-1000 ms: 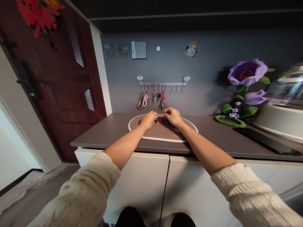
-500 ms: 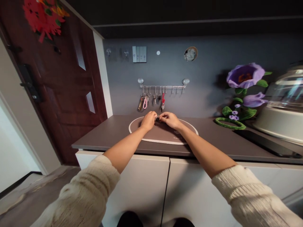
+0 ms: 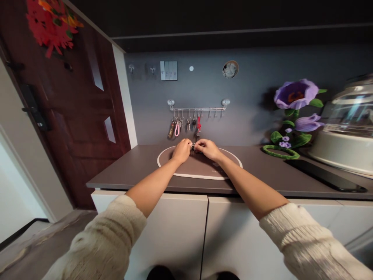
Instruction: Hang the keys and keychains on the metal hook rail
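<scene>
Above the brown oval mat (image 3: 201, 171), a small bunch of keys (image 3: 192, 149) on a ring hangs between my two hands. My left hand (image 3: 182, 151) is closed, pinching the key ring from the left. From the right, the fingertips of my right hand (image 3: 208, 149) pinch at the same ring. Part of the keys and whatever lies behind my right hand are hidden. Just behind, several key sets hang from a clear hook rail (image 3: 198, 109) on the wall, among them a pink loop (image 3: 176, 129) and a red strap (image 3: 199, 124).
A purple plush flower (image 3: 296, 94) with a green ring base stands to the right. Beside it are a flat black slab (image 3: 326, 175) and a white appliance with a clear dome (image 3: 345, 151). A dark red door (image 3: 84, 136) is at the left. White cabinet doors (image 3: 169, 229) lie below.
My right hand has moved left to meet my left hand at the key ring. A dark red item seen between the hands earlier is now mostly hidden. The view has tilted slightly up.
</scene>
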A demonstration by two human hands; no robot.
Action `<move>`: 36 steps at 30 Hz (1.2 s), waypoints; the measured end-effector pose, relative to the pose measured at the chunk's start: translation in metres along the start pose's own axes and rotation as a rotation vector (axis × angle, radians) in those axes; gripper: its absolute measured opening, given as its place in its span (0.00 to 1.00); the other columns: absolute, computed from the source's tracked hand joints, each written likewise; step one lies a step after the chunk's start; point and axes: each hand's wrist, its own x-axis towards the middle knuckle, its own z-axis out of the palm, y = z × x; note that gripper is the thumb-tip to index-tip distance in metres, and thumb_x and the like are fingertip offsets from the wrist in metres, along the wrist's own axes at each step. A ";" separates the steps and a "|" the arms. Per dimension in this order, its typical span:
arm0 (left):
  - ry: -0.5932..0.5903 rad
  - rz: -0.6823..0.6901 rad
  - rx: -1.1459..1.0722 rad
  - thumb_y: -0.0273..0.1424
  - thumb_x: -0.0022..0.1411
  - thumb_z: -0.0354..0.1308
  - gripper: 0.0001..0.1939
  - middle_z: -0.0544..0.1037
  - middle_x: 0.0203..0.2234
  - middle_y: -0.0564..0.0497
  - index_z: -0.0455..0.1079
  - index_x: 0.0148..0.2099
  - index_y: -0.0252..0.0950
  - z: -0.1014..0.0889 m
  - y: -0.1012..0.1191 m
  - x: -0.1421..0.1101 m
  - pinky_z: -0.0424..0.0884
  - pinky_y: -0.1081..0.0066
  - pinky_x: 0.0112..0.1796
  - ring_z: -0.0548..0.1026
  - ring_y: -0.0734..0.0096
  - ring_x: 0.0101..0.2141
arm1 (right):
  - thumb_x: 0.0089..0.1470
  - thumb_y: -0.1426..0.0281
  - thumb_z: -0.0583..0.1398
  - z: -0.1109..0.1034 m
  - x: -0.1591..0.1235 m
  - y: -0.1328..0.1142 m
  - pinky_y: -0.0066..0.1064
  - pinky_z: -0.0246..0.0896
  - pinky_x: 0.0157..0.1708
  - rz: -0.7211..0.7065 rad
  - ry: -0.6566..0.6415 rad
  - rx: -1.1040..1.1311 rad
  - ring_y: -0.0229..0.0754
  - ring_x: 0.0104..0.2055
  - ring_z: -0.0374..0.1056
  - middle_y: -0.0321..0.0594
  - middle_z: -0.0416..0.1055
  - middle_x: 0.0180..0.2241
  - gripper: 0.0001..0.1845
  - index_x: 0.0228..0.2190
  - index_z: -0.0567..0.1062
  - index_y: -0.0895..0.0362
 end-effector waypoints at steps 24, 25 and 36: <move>-0.015 -0.031 -0.026 0.29 0.62 0.43 0.09 0.70 0.34 0.47 0.65 0.36 0.35 0.007 0.002 0.001 0.62 0.69 0.42 0.68 0.70 0.38 | 0.47 0.64 0.55 -0.017 0.010 0.010 0.29 0.58 0.34 -0.083 0.205 -0.122 0.37 0.30 0.63 0.36 0.69 0.27 0.10 0.26 0.69 0.57; -0.022 -0.028 -0.030 0.29 0.61 0.43 0.09 0.70 0.34 0.48 0.65 0.36 0.35 0.007 0.003 0.000 0.62 0.69 0.41 0.68 0.70 0.37 | 0.47 0.64 0.55 -0.019 0.012 0.009 0.29 0.58 0.34 -0.075 0.219 -0.124 0.37 0.30 0.63 0.36 0.69 0.27 0.09 0.26 0.69 0.57; -0.101 -0.009 -0.015 0.28 0.59 0.45 0.08 0.70 0.32 0.49 0.65 0.34 0.36 0.013 0.003 -0.001 0.63 0.71 0.38 0.69 0.72 0.34 | 0.45 0.64 0.54 -0.054 0.045 0.003 0.27 0.56 0.29 0.005 0.352 -0.128 0.34 0.25 0.60 0.34 0.66 0.22 0.09 0.26 0.68 0.57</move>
